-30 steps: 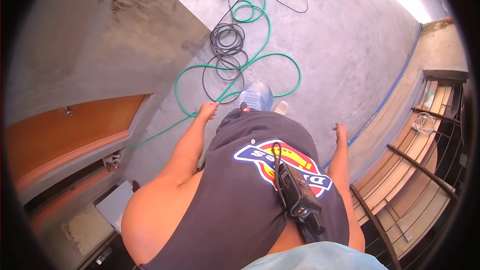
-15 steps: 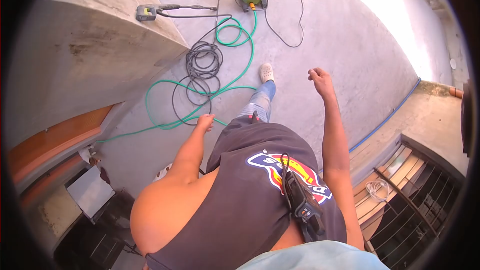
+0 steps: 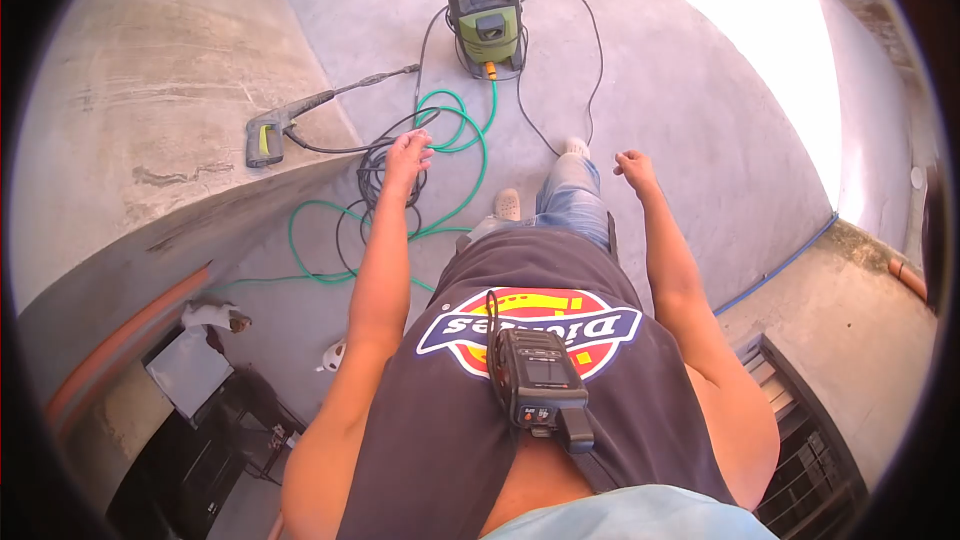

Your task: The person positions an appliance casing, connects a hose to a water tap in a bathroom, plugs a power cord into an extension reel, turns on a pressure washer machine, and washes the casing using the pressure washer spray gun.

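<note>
My left hand (image 3: 407, 162) hangs in the air with its fingers loosely bent and apart, holding nothing. Behind it in the view lies a coiled black hose (image 3: 370, 180) on the floor. My right hand (image 3: 636, 172) is also empty, with fingers loosely curled and the thumb apart, above bare floor. A green and black pressure washer (image 3: 490, 30) stands upright ahead, with a green garden hose (image 3: 484, 155) joined to its orange connector (image 3: 491, 70). To the left, a spray gun (image 3: 265, 138) with a long lance rests on a concrete ledge.
A black power cord (image 3: 598, 60) loops across the concrete floor beside the washer. The ledge (image 3: 180, 70) borders the left side. A blue hose (image 3: 780, 265) runs along the right wall base, near a barred window (image 3: 815, 450). A small device (image 3: 540, 380) hangs on my chest.
I have stepped forward, so the washer and spray gun appear nearer. My left hand has swung forward and up, with its fingers more spread; my feet have changed position.
</note>
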A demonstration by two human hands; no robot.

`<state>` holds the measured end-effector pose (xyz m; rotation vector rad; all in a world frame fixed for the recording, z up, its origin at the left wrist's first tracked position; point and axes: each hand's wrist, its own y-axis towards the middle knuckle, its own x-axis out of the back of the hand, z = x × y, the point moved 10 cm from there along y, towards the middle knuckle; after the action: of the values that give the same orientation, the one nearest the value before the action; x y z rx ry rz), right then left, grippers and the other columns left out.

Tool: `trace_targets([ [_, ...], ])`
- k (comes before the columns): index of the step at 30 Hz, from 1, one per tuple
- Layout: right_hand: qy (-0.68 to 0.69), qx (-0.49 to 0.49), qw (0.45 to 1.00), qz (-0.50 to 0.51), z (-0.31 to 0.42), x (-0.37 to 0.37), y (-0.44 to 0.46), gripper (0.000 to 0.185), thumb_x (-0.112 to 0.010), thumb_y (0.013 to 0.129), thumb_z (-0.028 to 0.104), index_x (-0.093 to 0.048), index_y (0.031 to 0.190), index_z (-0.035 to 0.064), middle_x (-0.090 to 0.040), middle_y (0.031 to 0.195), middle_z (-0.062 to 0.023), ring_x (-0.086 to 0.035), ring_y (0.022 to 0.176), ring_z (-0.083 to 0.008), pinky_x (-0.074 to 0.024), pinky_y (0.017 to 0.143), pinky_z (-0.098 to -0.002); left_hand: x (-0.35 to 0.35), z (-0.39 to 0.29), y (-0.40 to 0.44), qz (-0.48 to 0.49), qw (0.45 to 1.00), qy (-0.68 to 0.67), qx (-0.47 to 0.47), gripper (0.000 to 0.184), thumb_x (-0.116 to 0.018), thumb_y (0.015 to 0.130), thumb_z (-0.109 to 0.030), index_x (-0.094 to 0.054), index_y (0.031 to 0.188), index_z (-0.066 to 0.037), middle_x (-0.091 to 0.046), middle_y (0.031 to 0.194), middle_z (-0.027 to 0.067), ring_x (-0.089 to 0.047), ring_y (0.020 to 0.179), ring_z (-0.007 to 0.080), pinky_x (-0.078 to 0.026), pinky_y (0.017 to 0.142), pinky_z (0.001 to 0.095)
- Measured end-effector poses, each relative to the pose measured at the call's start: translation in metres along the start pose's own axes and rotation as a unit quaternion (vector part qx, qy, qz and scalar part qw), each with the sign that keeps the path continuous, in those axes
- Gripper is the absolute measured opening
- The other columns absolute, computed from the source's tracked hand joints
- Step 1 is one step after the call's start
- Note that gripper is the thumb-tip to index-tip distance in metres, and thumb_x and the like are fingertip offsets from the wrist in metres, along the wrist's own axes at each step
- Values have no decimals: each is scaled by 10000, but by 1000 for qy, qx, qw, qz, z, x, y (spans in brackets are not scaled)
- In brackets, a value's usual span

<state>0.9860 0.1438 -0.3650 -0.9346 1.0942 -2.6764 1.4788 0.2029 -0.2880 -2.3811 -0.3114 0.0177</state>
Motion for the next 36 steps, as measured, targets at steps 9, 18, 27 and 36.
trace_targets([
  [9,-42,150,981,113,273,-44,329,299,-601,762,245,-659,960,29,-660,898,-130,-614,859,-203,-465,771,-307,0,103,-18,-301,901,-216,226,513,-550,856,-394,-420,1234,-72,-555,1138,109,-568,936,248,-465,724,390],
  [18,-310,287,868,262,419,-193,444,341,-605,744,189,-634,1079,131,-626,1055,-154,-592,994,-268,-459,856,-350,-168,81,-105,-336,811,-238,416,457,-561,855,-356,-460,1182,-52,-561,1102,124,-576,937,280,-487,728,397],
  [27,-436,470,660,393,388,-287,437,317,-564,708,280,-668,982,162,-629,1048,-87,-592,964,-277,-482,808,-374,-197,45,-53,-352,813,-259,385,461,-558,859,-348,-463,1182,-35,-577,1108,143,-593,948,263,-496,743,373],
  [36,-322,344,758,452,519,-222,361,282,-582,812,327,-639,773,54,-556,630,-68,-507,599,-159,-411,559,-327,-215,38,-42,-353,813,-284,365,389,-548,874,-321,-516,1146,-46,-601,1043,94,-593,913,201,-479,724,312],
])
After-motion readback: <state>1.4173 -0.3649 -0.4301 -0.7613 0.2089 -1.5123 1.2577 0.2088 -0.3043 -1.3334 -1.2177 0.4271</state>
